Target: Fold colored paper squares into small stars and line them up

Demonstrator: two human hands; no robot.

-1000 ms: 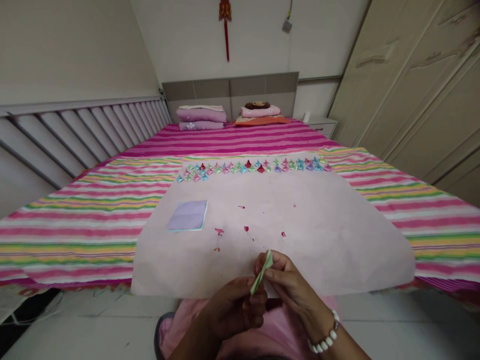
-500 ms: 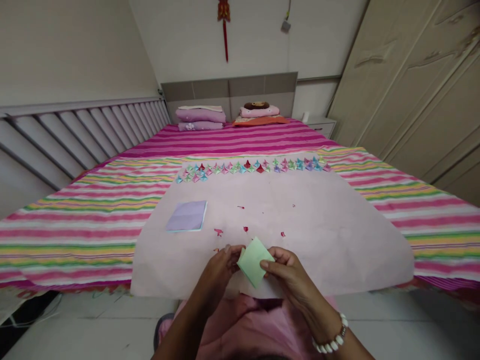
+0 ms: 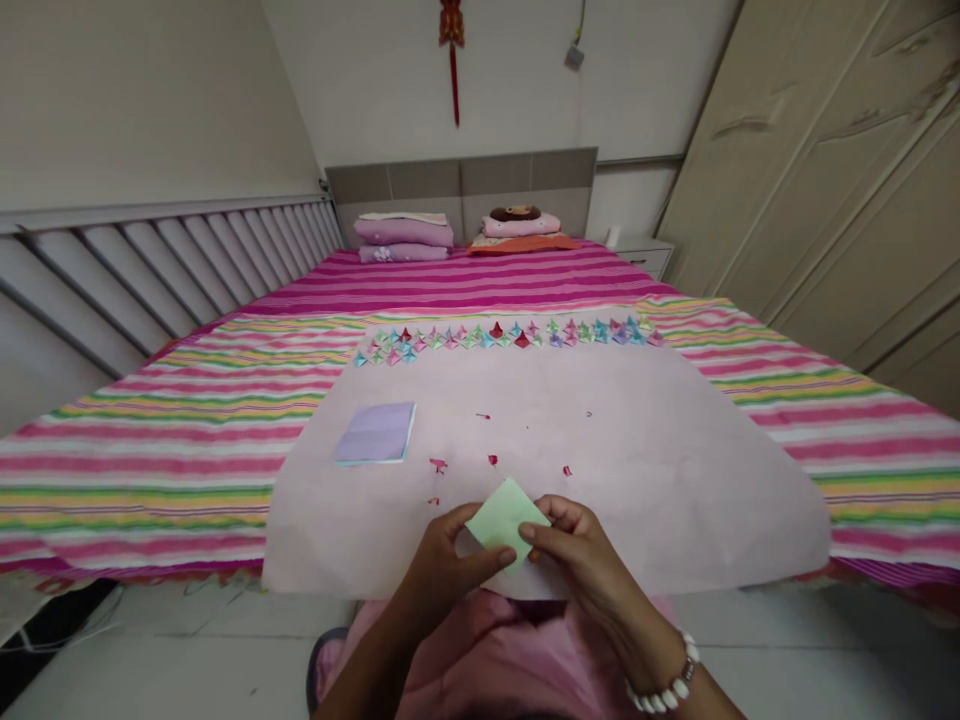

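Landmark: the large pale sheet (image 3: pixel 637 450) on the striped bed (image 3: pixel 150 440). From where I stand, the green paper square (image 3: pixel 501 508) is held up corner-on over the sheet's near edge, in both hands. Left hand (image 3: pixel 450 560): grip clamped on its left side, thumb across the lower face. Right hand (image 3: pixel 574 545): grip pinched on the right corner, thumb in front.

Step looks like mid-fold; layers too small to count. Next move probably calls for lining up corners and pressing the crease without slippage.

Purple-topped paper stack (image 3: pixel 377 432) on the sheet's left part; small folded paper ornaments (image 3: pixel 523 339) along its far edge; red scraps (image 3: pixel 438 465) mid-sheet.

Containers: nightstand (image 3: pixel 651 258) past the sheet's far right corner, wardrobe (image 3: pixel 810 180) off its right. Both look closed; contents hidden.
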